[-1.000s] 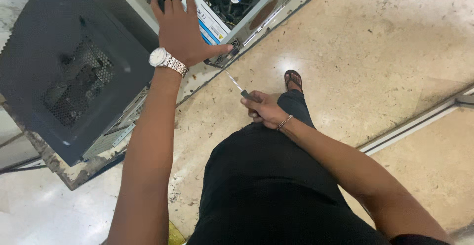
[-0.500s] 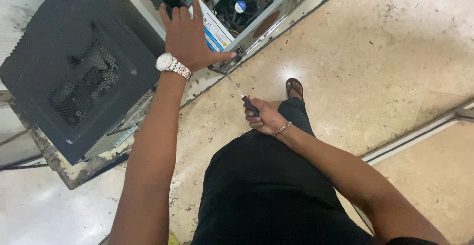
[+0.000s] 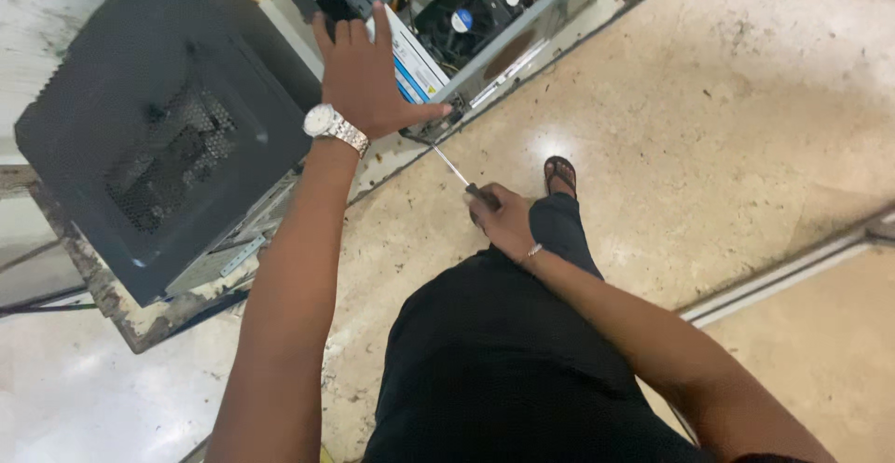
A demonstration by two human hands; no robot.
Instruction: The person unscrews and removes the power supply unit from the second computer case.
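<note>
An opened computer case (image 3: 545,6) lies on its side at the top, with a fan and cables showing inside. My left hand (image 3: 368,81), with a silver wristwatch, rests flat with fingers spread on the white power supply box (image 3: 415,57) at the case's edge. My right hand (image 3: 499,216) grips the dark handle of a screwdriver (image 3: 457,174). Its thin shaft points up-left toward the case's lower corner, close below my left thumb.
A dark grey computer tower (image 3: 158,137) with a mesh vent stands at the left on a worn ledge. My sandalled foot (image 3: 559,174) is on the beige stone floor (image 3: 727,118). A metal floor rail (image 3: 792,272) runs at the right.
My right hand has raised the screwdriver closer to the case's corner. The view has shifted so the case and tower sit lower in the picture; my left hand stays on the box.
</note>
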